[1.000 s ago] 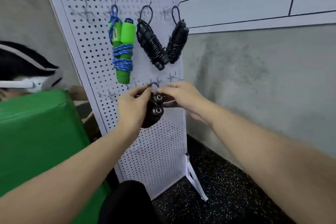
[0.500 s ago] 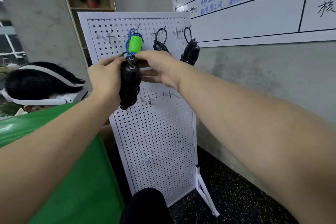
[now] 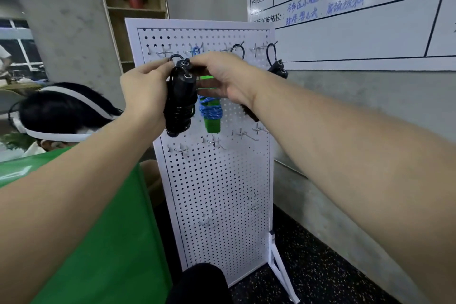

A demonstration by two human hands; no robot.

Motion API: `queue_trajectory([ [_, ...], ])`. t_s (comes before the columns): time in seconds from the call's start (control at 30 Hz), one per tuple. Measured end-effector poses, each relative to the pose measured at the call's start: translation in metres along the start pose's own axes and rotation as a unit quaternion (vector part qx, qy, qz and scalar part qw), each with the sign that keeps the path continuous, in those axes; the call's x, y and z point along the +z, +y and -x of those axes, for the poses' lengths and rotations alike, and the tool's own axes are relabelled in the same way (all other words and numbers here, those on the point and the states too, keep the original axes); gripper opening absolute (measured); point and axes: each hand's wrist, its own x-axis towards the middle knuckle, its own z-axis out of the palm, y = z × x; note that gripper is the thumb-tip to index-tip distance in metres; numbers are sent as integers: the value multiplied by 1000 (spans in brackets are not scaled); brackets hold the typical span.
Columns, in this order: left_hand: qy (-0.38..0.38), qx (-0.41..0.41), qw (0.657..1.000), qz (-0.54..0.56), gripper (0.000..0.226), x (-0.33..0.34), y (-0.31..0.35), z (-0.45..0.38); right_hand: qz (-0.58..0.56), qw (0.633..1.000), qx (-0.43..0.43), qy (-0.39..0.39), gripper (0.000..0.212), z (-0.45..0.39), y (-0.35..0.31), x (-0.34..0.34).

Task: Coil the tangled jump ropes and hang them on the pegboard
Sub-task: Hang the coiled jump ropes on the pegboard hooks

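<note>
Both grips close on a coiled black jump rope (image 3: 179,103): the left hand (image 3: 145,91) wraps its bundle, the right hand (image 3: 223,76) pinches its top, arms outstretched, at the white pegboard (image 3: 222,180), where a green rope (image 3: 211,112) hangs, beside a whiteboard (image 3: 357,27).

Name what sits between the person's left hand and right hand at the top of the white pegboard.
The head view shows a coiled black jump rope with two black handles between the left hand and right hand; both hold it.
</note>
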Motion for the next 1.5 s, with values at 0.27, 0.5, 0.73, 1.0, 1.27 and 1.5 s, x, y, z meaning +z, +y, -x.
queue_trajectory([
  [0.27,26,11,999,23,11,5,-1,-29,8,999,-23,22,2,-14,-18,13],
  [0.5,27,-6,999,20,13,11,-3,-45,15,999,-13,34,6,-29,-19,13],
  [0.73,31,-27,999,20,18,10,-21,-40,36,999,-7,18,5,-36,0,13],
  [1.0,49,63,996,29,14,8,-16,-32,11,997,-76,-14,6,-28,1,10],
  [1.27,64,17,997,46,14,22,-1,-44,9,998,-57,16,7,-29,-16,10],
  [1.5,63,-23,997,42,14,17,-14,-47,-7,1000,-14,19,7,-38,-2,15],
])
